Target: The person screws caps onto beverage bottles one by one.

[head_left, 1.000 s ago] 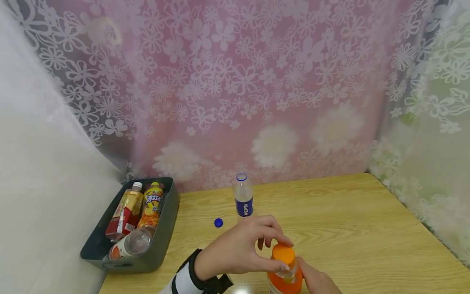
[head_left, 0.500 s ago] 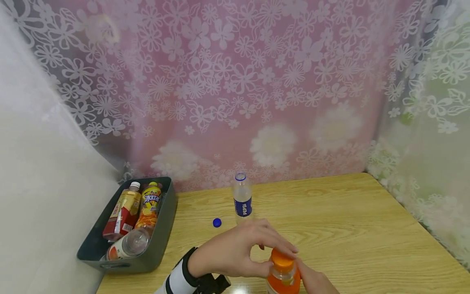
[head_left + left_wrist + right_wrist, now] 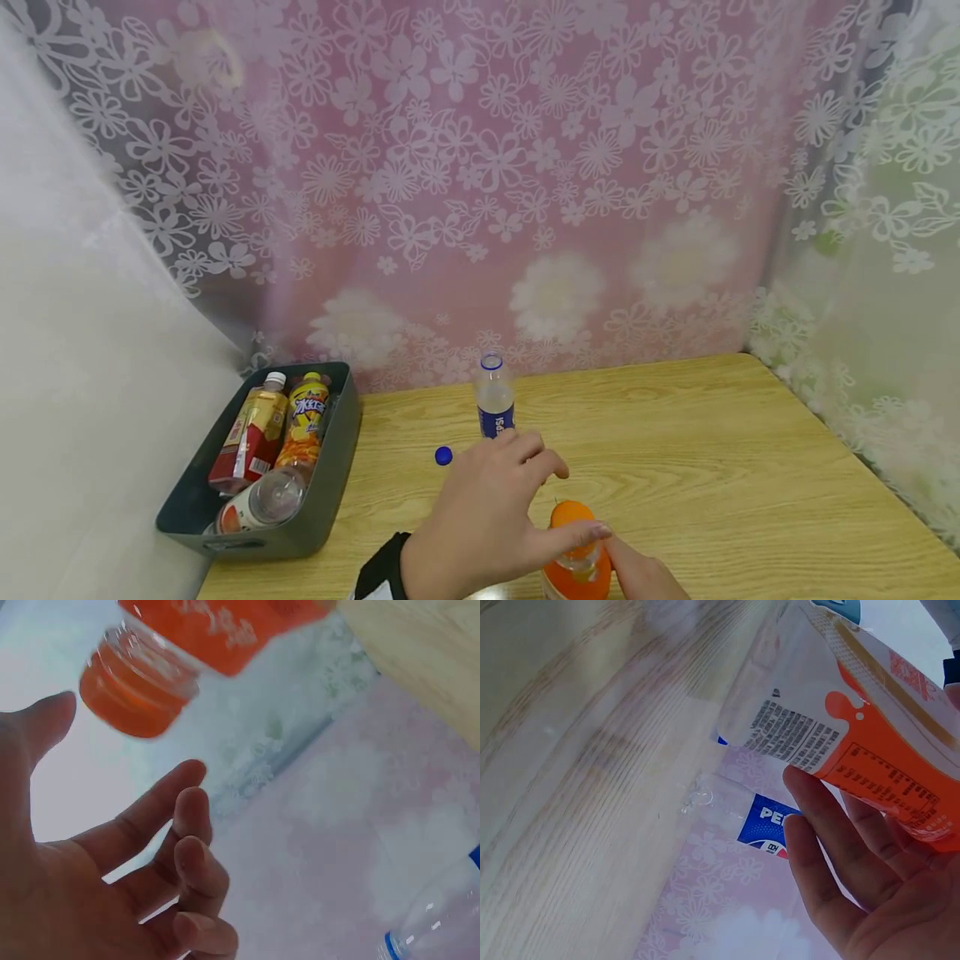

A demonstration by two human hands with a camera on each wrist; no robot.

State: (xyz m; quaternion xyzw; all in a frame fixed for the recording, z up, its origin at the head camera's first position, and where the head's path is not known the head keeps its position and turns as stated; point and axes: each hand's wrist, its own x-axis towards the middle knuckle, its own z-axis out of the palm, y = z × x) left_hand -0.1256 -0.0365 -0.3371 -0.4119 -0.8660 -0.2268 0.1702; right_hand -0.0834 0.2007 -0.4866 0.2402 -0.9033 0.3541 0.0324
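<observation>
- An orange bottle with an orange cap stands upright at the near edge of the wooden bench.
- The right hand grips the bottle's body from the right, fingers curled round its label.
- The left hand hovers just left of the cap, fingers spread and relaxed, holding nothing; whether the thumb tip touches the cap cannot be told.
- Behind it stands an uncapped clear Pepsi bottle, with a loose blue cap lying on the bench to its left.
- At the bench's left edge, a dark bin holds three bottles lying down.
</observation>
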